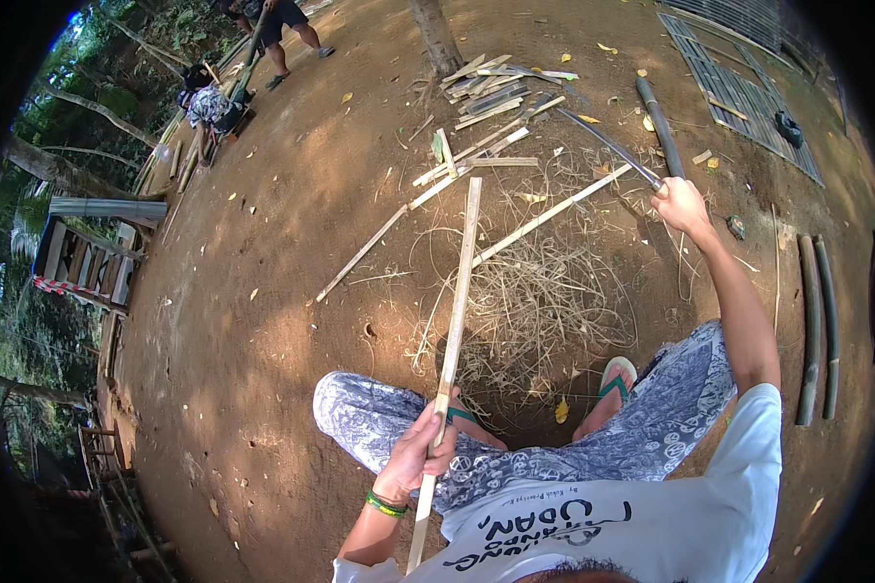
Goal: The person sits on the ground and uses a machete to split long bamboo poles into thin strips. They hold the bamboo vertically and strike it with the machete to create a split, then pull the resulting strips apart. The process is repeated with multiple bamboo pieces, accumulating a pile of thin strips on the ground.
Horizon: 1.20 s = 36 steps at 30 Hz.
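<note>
My left hand (418,457) is closed around a long, pale split-bamboo strip (460,282). The strip slants up and away from my lap, its lower end against my shirt. Out to the right, my right hand (682,206) grips the handle of a machete (612,146). Its long thin blade points to the far left, well apart from the strip in my left hand. Below the blade, another bamboo strip (554,216) lies on the ground. Thin curled shavings (544,301) are heaped in front of my feet.
Split bamboo pieces (496,92) are piled by a tree trunk (436,39). Dark poles (659,126) and two more poles (809,330) lie at the right, near a slatted bamboo panel (739,87). Two other people are at the far left. A small wooden structure (92,253) stands left.
</note>
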### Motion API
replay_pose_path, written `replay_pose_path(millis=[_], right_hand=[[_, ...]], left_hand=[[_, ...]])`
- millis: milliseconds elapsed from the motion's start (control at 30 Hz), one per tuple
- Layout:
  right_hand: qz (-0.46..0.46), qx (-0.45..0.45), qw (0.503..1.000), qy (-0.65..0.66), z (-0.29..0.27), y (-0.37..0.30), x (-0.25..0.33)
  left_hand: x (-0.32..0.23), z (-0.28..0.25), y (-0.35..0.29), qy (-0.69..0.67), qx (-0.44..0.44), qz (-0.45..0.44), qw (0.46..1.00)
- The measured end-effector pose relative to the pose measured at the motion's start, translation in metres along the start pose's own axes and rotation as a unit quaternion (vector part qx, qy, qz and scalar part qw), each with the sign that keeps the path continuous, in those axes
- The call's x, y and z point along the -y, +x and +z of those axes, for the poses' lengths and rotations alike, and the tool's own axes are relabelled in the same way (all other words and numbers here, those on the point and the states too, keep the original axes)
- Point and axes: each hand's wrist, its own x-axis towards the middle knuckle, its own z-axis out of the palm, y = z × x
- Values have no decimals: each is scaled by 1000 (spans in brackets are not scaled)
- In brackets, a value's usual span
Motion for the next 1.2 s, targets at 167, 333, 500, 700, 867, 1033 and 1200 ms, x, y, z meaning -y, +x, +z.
replay_pose_path(millis=[167, 333, 500, 700, 867, 1033, 1200], right_hand=[[-132, 23, 991, 16, -5, -41, 73], [-260, 26, 963, 64, 1, -78, 116], [-348, 49, 932, 89, 20, -109, 132], [-430, 88, 894, 85, 31, -142, 151], [-438, 59, 894, 71, 33, -144, 155], [-430, 39, 901, 35, 29, -133, 153], [-382, -5, 920, 89, 32, -113, 144]], left_hand=[[-20, 22, 38, -2, 37, 49, 998], [-29, 28, 60, 26, 38, 67, 997], [-41, 45, 70, 52, 29, 100, 993], [-40, 46, 84, -47, 56, 67, 995], [-39, 51, 83, -74, 71, 43, 994], [-37, 44, 76, -153, 80, 45, 984], [-40, 57, 58, -192, 136, 34, 971]])
